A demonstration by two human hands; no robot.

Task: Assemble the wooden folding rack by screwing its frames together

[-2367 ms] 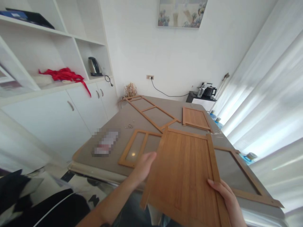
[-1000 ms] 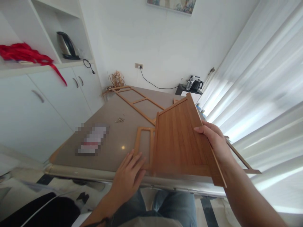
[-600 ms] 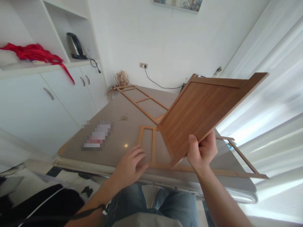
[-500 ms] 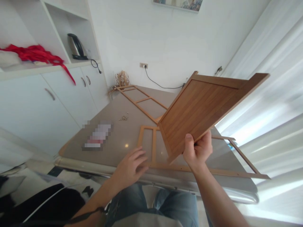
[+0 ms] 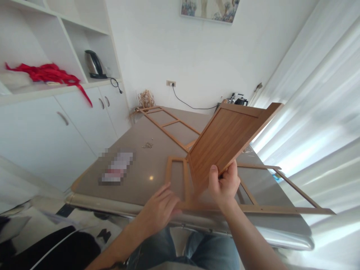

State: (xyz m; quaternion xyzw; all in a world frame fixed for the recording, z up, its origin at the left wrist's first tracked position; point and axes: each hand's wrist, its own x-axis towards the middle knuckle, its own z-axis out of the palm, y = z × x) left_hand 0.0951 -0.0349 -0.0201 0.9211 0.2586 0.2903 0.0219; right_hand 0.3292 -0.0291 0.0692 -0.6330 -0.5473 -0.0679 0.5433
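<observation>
My right hand (image 5: 223,183) is closed on the near edge of a brown wooden panel (image 5: 225,137), which it holds tilted above the table. The panel's lower left edge is close to the crossbar of a light wooden ladder-like frame (image 5: 270,210) lying flat along the table's near side. Whether panel and crossbar touch, I cannot tell. My left hand (image 5: 161,210) is at that frame's near left corner, its fingers curled over the wood. A second wooden frame (image 5: 171,135) lies farther back, partly hidden behind the panel.
Small metal fasteners (image 5: 147,144) lie in a pile on the grey table (image 5: 135,180). To their left is a blurred-out item (image 5: 116,168). Dried stalks (image 5: 146,99) and a coffee maker (image 5: 239,100) are at the back. White curtains (image 5: 323,131) hang to the right.
My left hand has gone from loosely spread fingers to curling over the frame's corner. The panel in my right hand has moved left and down, closer to the frame. The view has tilted up slightly.
</observation>
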